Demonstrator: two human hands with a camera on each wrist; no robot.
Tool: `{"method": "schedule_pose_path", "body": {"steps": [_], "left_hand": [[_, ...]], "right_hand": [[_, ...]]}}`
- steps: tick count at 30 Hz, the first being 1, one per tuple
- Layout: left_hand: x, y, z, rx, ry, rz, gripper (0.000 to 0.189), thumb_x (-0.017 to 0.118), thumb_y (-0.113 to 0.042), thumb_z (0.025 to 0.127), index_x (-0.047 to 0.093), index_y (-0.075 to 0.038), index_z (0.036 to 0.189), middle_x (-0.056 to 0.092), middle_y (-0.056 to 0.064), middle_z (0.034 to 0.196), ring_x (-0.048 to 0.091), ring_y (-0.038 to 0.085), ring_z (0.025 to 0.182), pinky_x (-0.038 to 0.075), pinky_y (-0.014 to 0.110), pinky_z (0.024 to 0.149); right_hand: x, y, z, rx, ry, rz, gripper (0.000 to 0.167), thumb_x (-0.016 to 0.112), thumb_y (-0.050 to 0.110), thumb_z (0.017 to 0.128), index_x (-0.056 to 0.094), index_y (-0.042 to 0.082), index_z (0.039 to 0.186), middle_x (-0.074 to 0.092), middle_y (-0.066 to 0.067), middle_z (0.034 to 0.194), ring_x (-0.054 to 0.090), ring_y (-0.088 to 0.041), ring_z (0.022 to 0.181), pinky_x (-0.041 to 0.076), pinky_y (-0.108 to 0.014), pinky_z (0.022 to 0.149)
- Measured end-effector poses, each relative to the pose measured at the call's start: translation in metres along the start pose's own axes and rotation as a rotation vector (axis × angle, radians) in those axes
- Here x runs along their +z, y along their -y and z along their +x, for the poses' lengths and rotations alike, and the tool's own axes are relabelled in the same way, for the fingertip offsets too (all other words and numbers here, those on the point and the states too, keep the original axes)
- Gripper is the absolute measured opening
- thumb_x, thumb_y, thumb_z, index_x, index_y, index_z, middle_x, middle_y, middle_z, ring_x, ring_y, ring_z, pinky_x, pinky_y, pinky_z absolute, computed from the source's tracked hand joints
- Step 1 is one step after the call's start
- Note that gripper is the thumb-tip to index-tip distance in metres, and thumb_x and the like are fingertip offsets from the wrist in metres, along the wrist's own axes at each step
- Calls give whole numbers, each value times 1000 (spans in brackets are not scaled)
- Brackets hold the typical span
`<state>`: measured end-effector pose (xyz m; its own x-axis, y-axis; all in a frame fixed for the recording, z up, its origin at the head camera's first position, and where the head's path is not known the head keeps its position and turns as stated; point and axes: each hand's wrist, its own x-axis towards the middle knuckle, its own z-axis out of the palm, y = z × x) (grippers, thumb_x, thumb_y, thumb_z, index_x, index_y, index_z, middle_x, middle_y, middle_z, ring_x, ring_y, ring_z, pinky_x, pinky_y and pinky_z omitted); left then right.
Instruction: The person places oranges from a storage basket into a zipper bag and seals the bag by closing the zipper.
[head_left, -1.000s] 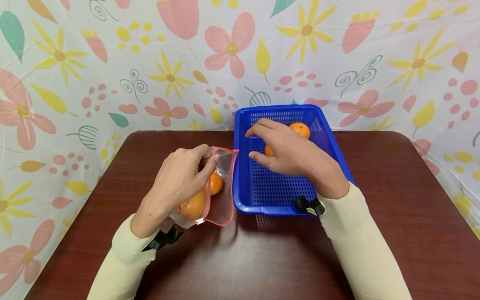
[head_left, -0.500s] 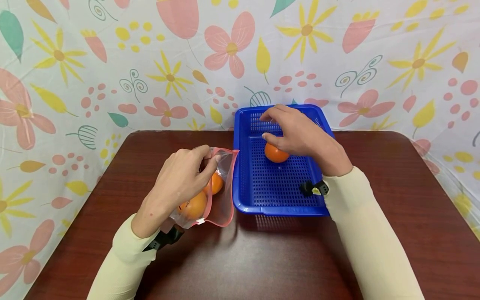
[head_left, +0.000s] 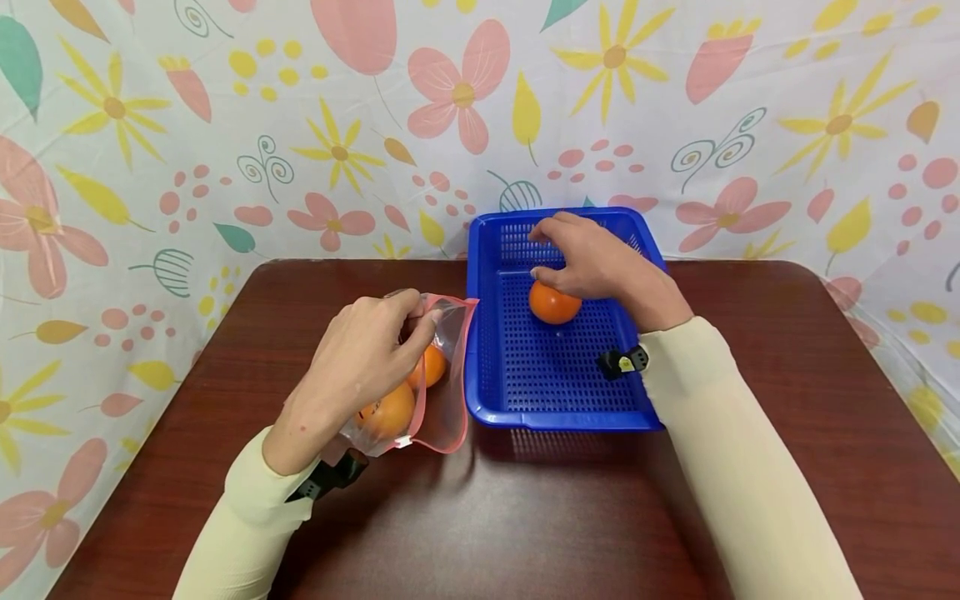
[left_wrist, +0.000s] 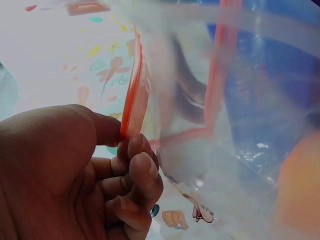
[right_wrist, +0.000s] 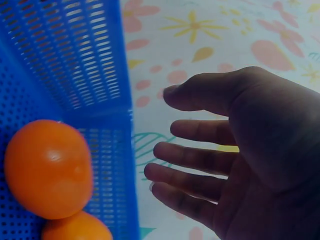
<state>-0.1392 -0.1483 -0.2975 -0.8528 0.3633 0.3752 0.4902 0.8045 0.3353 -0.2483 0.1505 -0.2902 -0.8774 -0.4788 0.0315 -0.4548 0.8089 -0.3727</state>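
Observation:
A clear slider bag (head_left: 447, 417) with a pink zip edge stands at centre left, its mouth toward the basket. Its top edge is pinched between thumb and fingers of my left hand (head_left: 348, 371), as the left wrist view also shows. Inside lie at least two oranges, a nearer one (head_left: 386, 412) and a farther one (head_left: 430, 367). Over the blue basket (head_left: 562, 419) hovers my right hand (head_left: 596, 258), fingers spread and loosely bent, holding nothing. Beneath it sits an orange (head_left: 555, 305); the right wrist view reveals a second orange (right_wrist: 77, 229), which the hand hides from the head view.
The basket stands right of the bag, near the back of a dark brown table (head_left: 525, 517). Behind the table hangs a flower-print cloth (head_left: 465, 167). A white slider (head_left: 403, 441) sits on the bag's near edge.
My right hand has shifted back and to the right over the basket, uncovering the nearer orange and covering the farther one. My left hand keeps its pinch on the bag.

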Motion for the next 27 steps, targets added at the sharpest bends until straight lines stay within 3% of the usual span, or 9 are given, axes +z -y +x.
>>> {"method": "schedule_pose_path", "body": {"steps": [7, 15, 27], "left_hand": [[0, 0, 0, 1, 3, -3, 29, 59, -25, 102, 50, -20, 74, 42, -6, 62, 43, 13, 51, 31, 33, 49], [0, 0, 0, 3, -2, 5, 30, 59, -27, 102, 50, -20, 74, 42, -5, 63, 44, 14, 53, 32, 34, 50], [0, 0, -1, 4, 12, -5, 32, 61, -32, 105, 52, -20, 76, 43, -4, 63, 45, 14, 52, 32, 33, 49]], "right_hand": [[12, -9, 5, 13, 75, -50, 52, 74, 18, 95, 60, 0, 141, 57, -22, 145, 52, -41, 133, 40, -58, 117], [23, -12, 10, 57, 157, -104, 53, 76, 17, 93, 61, 4, 142, 55, -23, 148, 56, -40, 124, 50, -58, 105], [37, -16, 14, 58, 224, -205, 56, 80, 18, 88, 63, 3, 139, 61, -23, 137, 57, -39, 119, 49, -55, 105]]}}
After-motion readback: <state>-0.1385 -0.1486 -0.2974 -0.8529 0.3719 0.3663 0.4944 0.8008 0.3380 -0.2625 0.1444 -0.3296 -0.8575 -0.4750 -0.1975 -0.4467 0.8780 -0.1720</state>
